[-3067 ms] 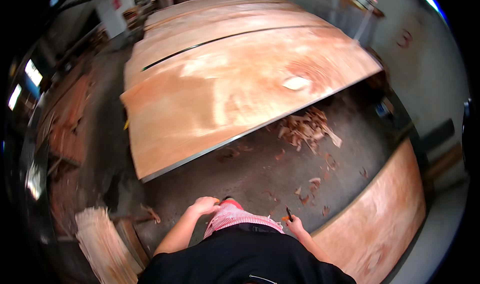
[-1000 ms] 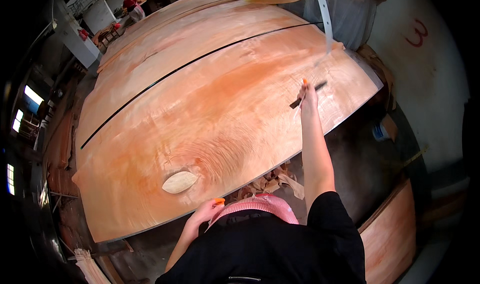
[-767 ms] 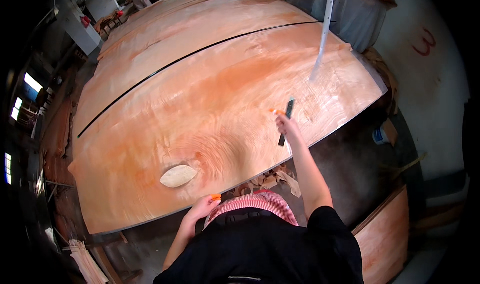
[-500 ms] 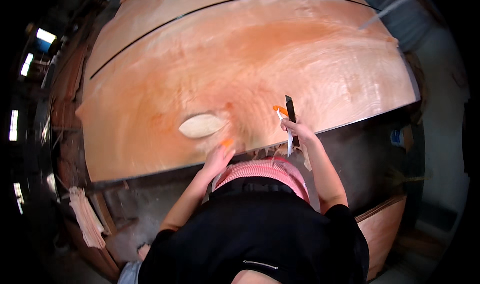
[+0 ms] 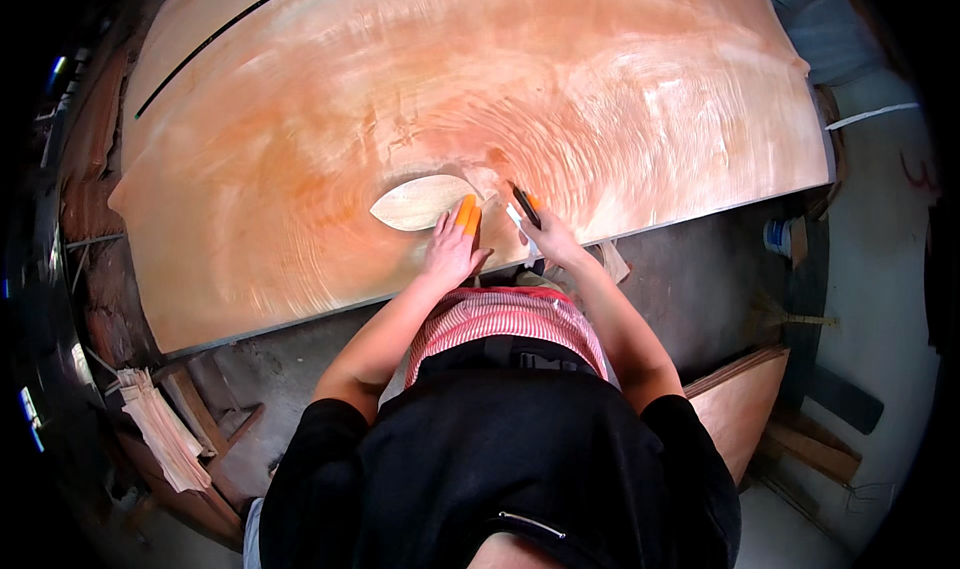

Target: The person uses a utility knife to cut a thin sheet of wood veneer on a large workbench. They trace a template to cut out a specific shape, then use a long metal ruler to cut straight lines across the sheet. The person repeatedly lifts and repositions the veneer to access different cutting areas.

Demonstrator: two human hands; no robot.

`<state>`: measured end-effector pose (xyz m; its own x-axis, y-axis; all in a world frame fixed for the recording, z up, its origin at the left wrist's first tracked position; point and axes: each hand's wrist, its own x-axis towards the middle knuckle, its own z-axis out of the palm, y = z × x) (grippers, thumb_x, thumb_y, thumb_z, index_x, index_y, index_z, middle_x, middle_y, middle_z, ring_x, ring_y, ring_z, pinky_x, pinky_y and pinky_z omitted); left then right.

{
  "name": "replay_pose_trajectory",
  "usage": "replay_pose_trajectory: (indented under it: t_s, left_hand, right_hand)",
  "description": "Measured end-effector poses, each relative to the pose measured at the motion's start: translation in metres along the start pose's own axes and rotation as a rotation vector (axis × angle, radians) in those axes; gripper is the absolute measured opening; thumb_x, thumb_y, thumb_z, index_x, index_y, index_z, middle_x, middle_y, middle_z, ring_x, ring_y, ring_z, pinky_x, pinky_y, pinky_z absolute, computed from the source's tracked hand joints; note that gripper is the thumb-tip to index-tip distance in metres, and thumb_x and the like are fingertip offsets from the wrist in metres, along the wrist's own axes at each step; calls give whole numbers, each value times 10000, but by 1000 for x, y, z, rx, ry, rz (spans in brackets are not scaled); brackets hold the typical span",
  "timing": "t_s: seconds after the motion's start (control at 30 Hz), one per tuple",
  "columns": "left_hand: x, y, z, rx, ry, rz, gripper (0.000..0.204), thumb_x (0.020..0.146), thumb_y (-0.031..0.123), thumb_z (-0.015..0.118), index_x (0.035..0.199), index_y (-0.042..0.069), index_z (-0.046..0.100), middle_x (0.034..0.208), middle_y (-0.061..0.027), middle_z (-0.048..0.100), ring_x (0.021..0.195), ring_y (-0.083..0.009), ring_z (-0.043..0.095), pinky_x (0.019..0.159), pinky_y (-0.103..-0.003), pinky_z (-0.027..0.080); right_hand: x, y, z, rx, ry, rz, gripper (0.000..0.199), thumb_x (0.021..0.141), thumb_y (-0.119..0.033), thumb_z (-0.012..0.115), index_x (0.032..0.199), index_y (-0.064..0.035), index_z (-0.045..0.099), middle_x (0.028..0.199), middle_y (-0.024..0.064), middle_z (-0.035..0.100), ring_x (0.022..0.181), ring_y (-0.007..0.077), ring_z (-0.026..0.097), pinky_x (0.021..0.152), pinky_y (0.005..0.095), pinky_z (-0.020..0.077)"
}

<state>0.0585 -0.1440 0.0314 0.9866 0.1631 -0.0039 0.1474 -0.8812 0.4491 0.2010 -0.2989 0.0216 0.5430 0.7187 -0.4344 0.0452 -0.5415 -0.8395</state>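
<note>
My left hand (image 5: 453, 257) lies flat with fingers stretched on a large reddish wood veneer sheet (image 5: 270, 189). Orange covers (image 5: 467, 215) sit on some of its fingers, which touch the right part of a pale, leaf-shaped veneer patch (image 5: 415, 203). Just right of that, my right hand (image 5: 553, 239) is closed around a black utility knife (image 5: 524, 206), its tip low over the sheet. Orange also shows at a right fingertip. A narrow white strip (image 5: 517, 219) hangs beside the knife, partly hidden by the hand.
A black strip (image 5: 225, 31) crosses the sheet's far left. The sheet's near edge runs before my waist. Stacked wood sheets (image 5: 745, 404) stand at lower right, and a bundle of veneer strips (image 5: 165, 429) at lower left. A white tub (image 5: 778, 237) is at the right.
My right hand has lowered the knife and brought it left, toward the patch. My left hand has moved forward and now rests at the patch. The view has shifted.
</note>
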Motion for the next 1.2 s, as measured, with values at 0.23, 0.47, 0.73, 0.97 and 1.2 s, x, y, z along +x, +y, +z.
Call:
replay_pose_trajectory:
  t_s: [0.23,0.47,0.73,0.97,1.2]
  left_hand:
    - [-2,-11,7,-37,-6,2,661,705,309,610,1208,-33,352,1291,-176,284,1215,-304,252,999,-414,211]
    - [3,-18,1,-74,97,62,613,694,286,620,1173,-20,390,1235,-174,345,1113,-312,361,935,-386,310]
    - [24,-19,-15,-16,33,145,559,681,289,625,1137,18,447,1136,-113,445,1029,-255,425,832,-355,371]
    - [30,-22,-13,54,-110,156,544,682,280,618,1151,58,456,1132,-85,463,1073,-227,391,840,-353,346]
    - [26,-20,-16,98,-109,202,579,672,300,621,1177,88,436,1167,-79,424,1091,-219,366,839,-357,338]
  right_hand:
    - [31,-24,37,-81,213,94,345,789,-227,516,1063,-24,467,768,107,599,752,244,589,660,348,447]
    - [45,-6,56,7,287,90,338,769,-193,531,1030,11,467,718,126,603,695,259,602,638,345,463]
    - [52,8,63,-144,392,81,382,753,-185,539,1062,20,446,744,147,610,711,261,607,642,335,469]
    - [30,-31,55,120,375,139,371,702,-185,608,995,10,489,792,170,589,747,276,590,655,344,457]
    - [6,0,52,16,284,186,256,671,-225,642,766,5,582,674,141,598,674,263,597,600,338,455]
